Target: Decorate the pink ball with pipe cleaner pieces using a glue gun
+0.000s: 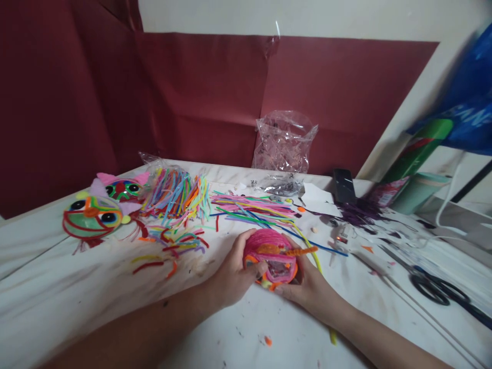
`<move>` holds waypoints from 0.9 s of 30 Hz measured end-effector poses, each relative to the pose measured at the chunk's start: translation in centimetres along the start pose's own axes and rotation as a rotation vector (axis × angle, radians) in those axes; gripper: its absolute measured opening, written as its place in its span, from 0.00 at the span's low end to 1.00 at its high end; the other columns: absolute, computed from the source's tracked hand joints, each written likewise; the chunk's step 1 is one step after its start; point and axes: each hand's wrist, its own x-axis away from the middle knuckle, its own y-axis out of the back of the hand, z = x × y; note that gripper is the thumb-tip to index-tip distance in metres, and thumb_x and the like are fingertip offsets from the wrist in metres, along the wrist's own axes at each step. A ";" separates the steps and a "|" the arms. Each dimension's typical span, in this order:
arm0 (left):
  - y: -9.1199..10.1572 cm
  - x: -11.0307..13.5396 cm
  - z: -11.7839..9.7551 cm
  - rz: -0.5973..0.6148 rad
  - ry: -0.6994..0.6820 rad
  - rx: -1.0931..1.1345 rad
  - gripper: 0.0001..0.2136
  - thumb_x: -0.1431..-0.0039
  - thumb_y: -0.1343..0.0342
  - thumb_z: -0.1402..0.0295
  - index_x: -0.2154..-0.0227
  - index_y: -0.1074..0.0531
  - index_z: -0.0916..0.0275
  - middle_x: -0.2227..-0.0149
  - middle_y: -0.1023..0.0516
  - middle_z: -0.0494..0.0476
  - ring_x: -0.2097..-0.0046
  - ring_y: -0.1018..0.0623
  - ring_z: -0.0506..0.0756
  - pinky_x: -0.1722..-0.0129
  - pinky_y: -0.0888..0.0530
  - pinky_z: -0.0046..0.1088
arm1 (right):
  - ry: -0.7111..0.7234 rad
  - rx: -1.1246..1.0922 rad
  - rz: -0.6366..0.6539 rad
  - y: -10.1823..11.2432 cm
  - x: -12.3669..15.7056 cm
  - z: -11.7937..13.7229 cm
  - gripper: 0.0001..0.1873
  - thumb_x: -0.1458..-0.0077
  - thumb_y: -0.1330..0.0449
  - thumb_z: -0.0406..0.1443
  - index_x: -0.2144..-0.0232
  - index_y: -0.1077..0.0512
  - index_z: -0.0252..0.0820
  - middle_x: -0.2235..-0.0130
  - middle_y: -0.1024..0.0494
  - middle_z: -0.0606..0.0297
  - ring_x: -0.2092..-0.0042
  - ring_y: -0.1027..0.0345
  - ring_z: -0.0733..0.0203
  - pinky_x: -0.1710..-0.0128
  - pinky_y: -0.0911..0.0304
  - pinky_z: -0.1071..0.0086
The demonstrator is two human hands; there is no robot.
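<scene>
A round craft piece (266,237) wrapped in bright pink pipe cleaner is held over the table between my two hands. Orange trim, a small yellow bit and a hollow-looking, pink-rimmed opening show on its near side. My left hand (240,269) grips its left side, with the thumb pressed on the front. Fingers of my right hand (309,279) close around the right side, partly hidden behind it. An orange pipe cleaner (303,251) crosses the top and sticks out to the right. Beneath my right wrist runs a yellow pipe cleaner (332,335).
Left stand two decorated face crafts (92,215) (123,188). Behind my hands lie pipe cleaner bundles (175,192) and loose strands (253,205). A clear plastic bag (284,146), phone (344,186), purple fringe (359,212) and black-handled scissors (434,287) sit farther back and right.
</scene>
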 end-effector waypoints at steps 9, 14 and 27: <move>0.2 -0.2 0.2 0.040 0.019 0.049 0.37 0.54 0.35 0.59 0.43 0.44 0.61 0.43 0.34 0.65 0.42 0.33 0.65 0.44 0.34 0.42 | -0.007 -0.068 -0.034 -0.1 -0.1 -0.4 0.54 0.62 0.29 0.47 0.38 0.51 0.44 0.48 0.27 0.52 0.48 0.32 0.46 0.48 0.36 0.52; -0.1 0.1 0.3 0.017 0.015 -0.027 0.40 0.59 0.32 0.67 0.43 0.45 0.62 0.43 0.36 0.66 0.43 0.32 0.64 0.45 0.33 0.42 | -0.039 0.044 -0.048 0.2 0.2 -0.6 0.43 0.60 0.31 0.47 0.45 0.41 0.42 0.48 0.27 0.51 0.49 0.31 0.44 0.49 0.34 0.51; 0.2 0.2 1.2 -0.015 -0.016 -0.128 0.45 0.66 0.29 0.65 0.42 0.43 0.63 0.42 0.37 0.67 0.42 0.34 0.66 0.43 0.35 0.45 | -0.017 0.185 -0.166 0.0 0.6 -1.8 0.45 0.57 0.35 0.51 0.41 0.44 0.42 0.49 0.26 0.52 0.48 0.31 0.44 0.54 0.29 0.56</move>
